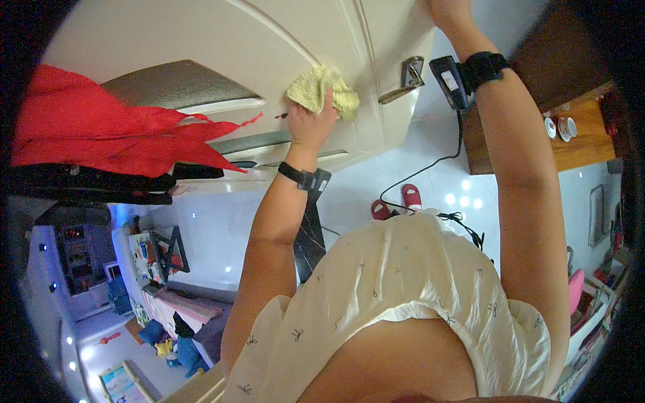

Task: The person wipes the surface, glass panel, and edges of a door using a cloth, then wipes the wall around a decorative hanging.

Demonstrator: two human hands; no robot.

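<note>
My left hand (311,123) grips a crumpled pale yellow cloth (322,88), which lies against the face of a cream panelled door (282,45). To the right of the cloth, a metal lever handle (403,90) sits close to the door's edge. My right hand (451,12) is raised to the top of the picture beside that edge. Its fingers are cut off by the frame, so I cannot see whether they hold the door. Both wrists wear black straps with small box-shaped devices.
Red fabric (126,131) hangs at the door's left side, above dark items. A black cable (423,171) runs from the right wrist device toward my waist. Right of my arm stands a wooden cabinet (589,136) with small white cups. Below, red slippers (411,195) rest on the pale floor.
</note>
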